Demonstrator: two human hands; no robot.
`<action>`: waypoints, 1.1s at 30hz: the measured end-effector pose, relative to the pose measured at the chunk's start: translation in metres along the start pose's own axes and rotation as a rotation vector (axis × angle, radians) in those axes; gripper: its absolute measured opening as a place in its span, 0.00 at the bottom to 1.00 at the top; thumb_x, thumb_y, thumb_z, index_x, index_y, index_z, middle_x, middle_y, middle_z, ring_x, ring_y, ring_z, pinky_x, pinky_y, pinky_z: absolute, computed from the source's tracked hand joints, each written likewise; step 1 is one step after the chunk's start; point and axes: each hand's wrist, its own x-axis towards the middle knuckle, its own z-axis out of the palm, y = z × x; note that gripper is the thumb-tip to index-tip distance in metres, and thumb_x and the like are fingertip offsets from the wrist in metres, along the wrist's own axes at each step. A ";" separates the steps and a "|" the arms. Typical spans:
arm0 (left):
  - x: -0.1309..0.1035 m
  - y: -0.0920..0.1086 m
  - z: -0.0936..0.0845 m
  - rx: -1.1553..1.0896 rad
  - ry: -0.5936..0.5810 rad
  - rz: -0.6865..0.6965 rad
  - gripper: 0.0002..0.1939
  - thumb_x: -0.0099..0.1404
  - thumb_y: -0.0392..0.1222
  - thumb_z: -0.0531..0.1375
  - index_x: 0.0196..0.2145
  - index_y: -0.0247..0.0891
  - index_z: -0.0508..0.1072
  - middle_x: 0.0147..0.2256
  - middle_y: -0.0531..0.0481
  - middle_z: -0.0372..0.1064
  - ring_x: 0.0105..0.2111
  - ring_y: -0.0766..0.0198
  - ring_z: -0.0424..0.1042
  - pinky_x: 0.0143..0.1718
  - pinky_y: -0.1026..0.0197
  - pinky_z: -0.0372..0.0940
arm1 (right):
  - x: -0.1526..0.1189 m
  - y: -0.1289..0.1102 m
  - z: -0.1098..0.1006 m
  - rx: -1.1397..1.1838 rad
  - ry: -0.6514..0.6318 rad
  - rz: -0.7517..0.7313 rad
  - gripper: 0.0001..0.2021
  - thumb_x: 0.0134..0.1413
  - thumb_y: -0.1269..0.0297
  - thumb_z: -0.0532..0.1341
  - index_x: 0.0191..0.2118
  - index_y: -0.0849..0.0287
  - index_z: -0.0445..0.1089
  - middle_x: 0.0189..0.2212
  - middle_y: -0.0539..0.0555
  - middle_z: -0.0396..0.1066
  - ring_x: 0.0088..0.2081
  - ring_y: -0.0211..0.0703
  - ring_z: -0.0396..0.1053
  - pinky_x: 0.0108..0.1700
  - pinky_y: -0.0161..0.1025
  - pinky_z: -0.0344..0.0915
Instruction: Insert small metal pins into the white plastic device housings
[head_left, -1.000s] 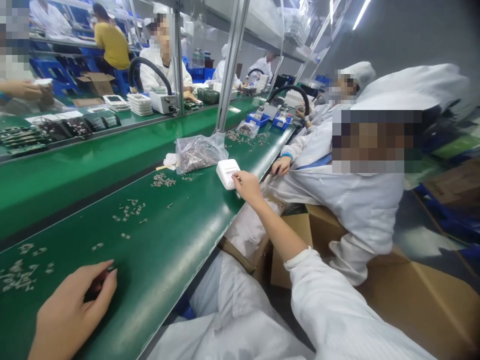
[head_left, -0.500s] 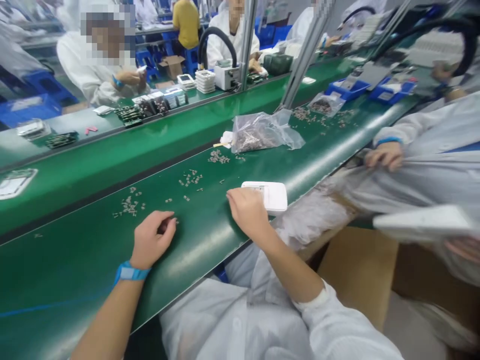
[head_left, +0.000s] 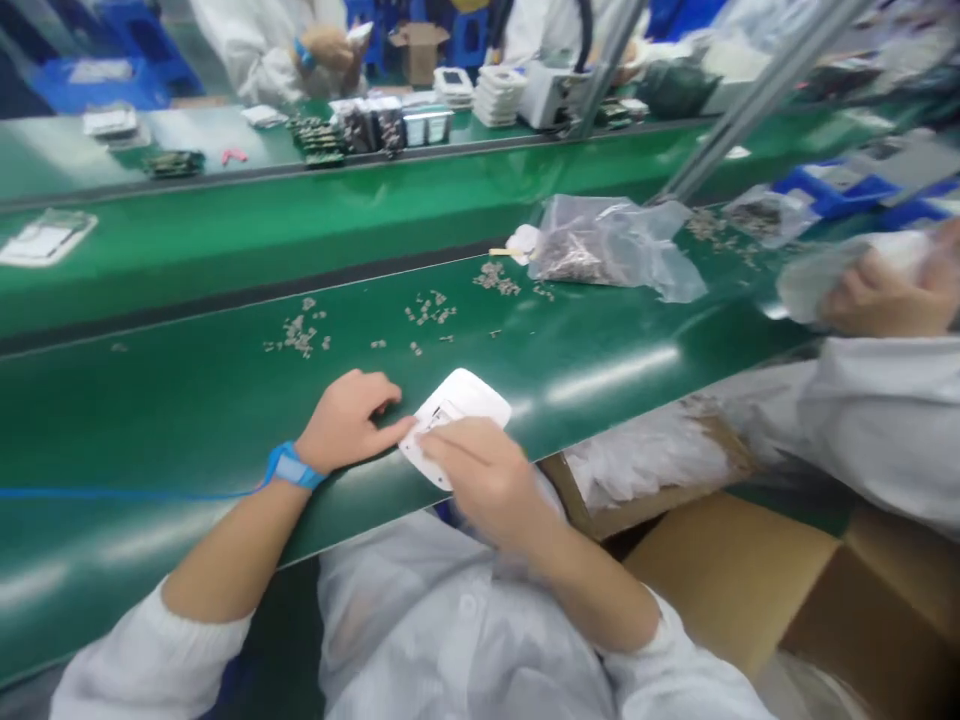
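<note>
A white plastic housing (head_left: 472, 393) lies tilted at the near edge of the green work surface (head_left: 225, 400). My left hand (head_left: 351, 420), with a blue wrist strap, rests at its left side; the thumb touches the edge and the other fingers are curled. Over the housing is my right hand (head_left: 487, 475), its fingers pinched together on the inner recess; whatever they hold is too small to make out. Small metal pieces (head_left: 300, 335) lie in loose groups beyond my hands.
A clear bag of small parts (head_left: 585, 255) lies beyond, to the right. Another person's hands (head_left: 885, 290) hold something whitish at the right. Cardboard boxes (head_left: 735, 570) stand below the near edge. A metal post (head_left: 765, 100) rises behind.
The housing has turned and moved nearer my left hand, whose thumb has reached it. My right hand has shifted over its recess. The camera view has turned and tilted down.
</note>
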 end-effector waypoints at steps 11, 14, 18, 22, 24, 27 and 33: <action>0.002 0.015 0.003 -0.043 -0.188 -0.143 0.10 0.57 0.48 0.59 0.28 0.39 0.66 0.27 0.53 0.67 0.30 0.62 0.64 0.32 0.57 0.51 | 0.051 0.033 -0.027 -0.250 -0.397 -0.173 0.11 0.64 0.74 0.54 0.33 0.59 0.71 0.30 0.55 0.71 0.32 0.43 0.64 0.34 0.41 0.57; 0.001 0.005 -0.001 -0.016 -0.127 -0.125 0.10 0.60 0.48 0.58 0.30 0.39 0.70 0.29 0.51 0.68 0.33 0.61 0.66 0.34 0.56 0.51 | 0.064 0.033 -0.014 -0.273 -0.485 -0.246 0.12 0.64 0.73 0.53 0.33 0.60 0.71 0.34 0.57 0.71 0.36 0.45 0.64 0.36 0.41 0.58; -0.002 -0.010 -0.005 -0.049 -0.038 -0.143 0.09 0.61 0.47 0.57 0.31 0.38 0.70 0.29 0.51 0.68 0.33 0.61 0.66 0.34 0.56 0.53 | 0.080 0.037 0.002 -0.329 -0.549 -0.269 0.12 0.66 0.71 0.53 0.33 0.61 0.71 0.33 0.57 0.69 0.36 0.44 0.64 0.35 0.41 0.57; -0.003 -0.012 -0.006 -0.066 -0.036 -0.149 0.06 0.59 0.43 0.57 0.30 0.38 0.69 0.28 0.51 0.67 0.31 0.61 0.64 0.33 0.56 0.52 | 0.087 0.040 0.009 -0.340 -0.565 -0.271 0.11 0.65 0.69 0.55 0.31 0.60 0.70 0.31 0.55 0.68 0.34 0.42 0.63 0.33 0.40 0.55; -0.003 -0.011 -0.006 -0.065 -0.045 -0.153 0.06 0.59 0.42 0.57 0.29 0.38 0.68 0.27 0.51 0.66 0.30 0.62 0.64 0.33 0.56 0.52 | 0.088 0.040 0.010 -0.300 -0.571 -0.239 0.10 0.65 0.68 0.55 0.32 0.60 0.70 0.32 0.54 0.69 0.35 0.42 0.64 0.34 0.40 0.55; -0.002 -0.008 -0.006 -0.059 -0.063 -0.156 0.06 0.59 0.42 0.56 0.27 0.38 0.66 0.26 0.51 0.65 0.29 0.62 0.62 0.32 0.57 0.52 | 0.092 0.039 0.012 -0.239 -0.608 -0.150 0.09 0.64 0.68 0.57 0.32 0.59 0.70 0.33 0.54 0.69 0.37 0.42 0.65 0.33 0.38 0.55; -0.001 -0.005 -0.005 -0.037 -0.075 -0.168 0.10 0.58 0.44 0.56 0.24 0.39 0.60 0.25 0.52 0.62 0.28 0.62 0.61 0.31 0.57 0.51 | 0.095 0.042 0.013 -0.184 -0.620 -0.002 0.04 0.59 0.68 0.64 0.33 0.58 0.70 0.32 0.51 0.69 0.33 0.40 0.65 0.31 0.37 0.53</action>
